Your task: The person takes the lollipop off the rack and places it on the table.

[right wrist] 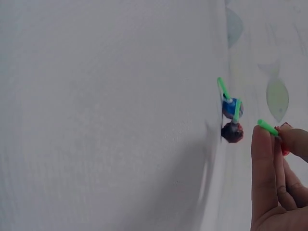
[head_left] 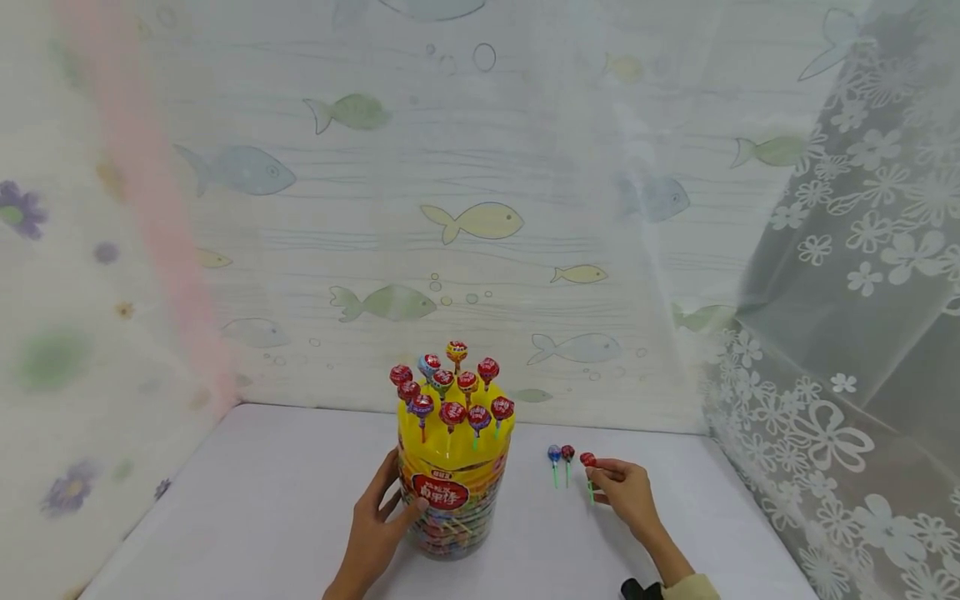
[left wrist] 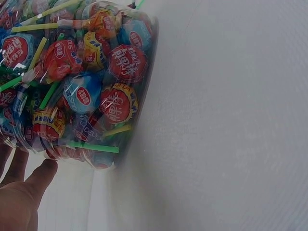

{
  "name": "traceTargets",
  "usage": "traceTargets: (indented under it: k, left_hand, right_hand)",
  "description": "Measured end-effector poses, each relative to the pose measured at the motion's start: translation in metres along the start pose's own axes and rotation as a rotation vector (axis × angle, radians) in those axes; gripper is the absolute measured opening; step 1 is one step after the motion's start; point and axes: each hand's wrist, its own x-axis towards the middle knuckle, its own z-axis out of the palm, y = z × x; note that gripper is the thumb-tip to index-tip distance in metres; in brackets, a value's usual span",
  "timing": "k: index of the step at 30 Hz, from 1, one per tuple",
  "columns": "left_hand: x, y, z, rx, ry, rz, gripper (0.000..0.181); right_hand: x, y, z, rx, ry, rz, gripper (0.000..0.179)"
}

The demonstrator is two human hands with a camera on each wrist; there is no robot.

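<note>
A clear plastic jar (head_left: 453, 533) packed with wrapped lollipops stands on the table, its upper part yellow. Several lollipops (head_left: 452, 414) stick upright out of its top. My left hand (head_left: 378, 521) grips the jar's left side, thumb on the front near the red label and the other fingers partly hidden behind. In the left wrist view that hand's thumb (left wrist: 43, 178) is at the jar's wall. Between thumb and fingers, my right hand (head_left: 626, 496) pinches a red lollipop (head_left: 588, 459) with a green stick, to the right of the jar.
Two more lollipops lie on the white table (head_left: 300, 500), a blue one (head_left: 554, 452) and a dark red one (head_left: 567, 452), just left of my right hand. Fish-patterned sheeting (head_left: 480, 221) hangs behind the table, with flowered sheeting (head_left: 832, 442) along the right side.
</note>
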Motion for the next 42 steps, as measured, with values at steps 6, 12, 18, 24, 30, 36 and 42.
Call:
traceTargets:
  k: [6,12,18,24,30,36,42]
  left_hand:
    - [-0.001,0.001,-0.001,0.004,0.004,-0.005,0.083]
    - [-0.002,-0.001,-0.001,0.002,0.004,0.004,0.083]
    - [-0.002,-0.004,0.0,0.01,0.009,-0.01,0.084]
    - [0.0,-0.005,0.001,0.006,0.01,-0.016,0.084]
    - [0.001,-0.003,0.002,0.002,0.005,-0.014,0.083]
    - [0.002,-0.006,0.002,0.002,0.019,-0.011,0.083]
    - [0.001,-0.007,0.001,0.002,0.024,-0.001,0.083]
  right_hand:
    - [0.005,0.0,-0.002,-0.068,-0.005,0.004,0.03]
    - [0.012,0.001,-0.004,-0.108,-0.015,0.011,0.029]
    - [0.02,0.002,-0.001,-0.168,-0.003,0.047,0.029]
    - [0.029,0.003,0.002,-0.209,0.004,0.067,0.029]
    - [0.042,0.01,0.005,-0.2,0.002,0.079,0.028]
    - [0.048,0.008,0.01,-0.242,0.014,0.059,0.024]
    - [0.045,0.004,0.008,-0.218,-0.003,0.033,0.027]
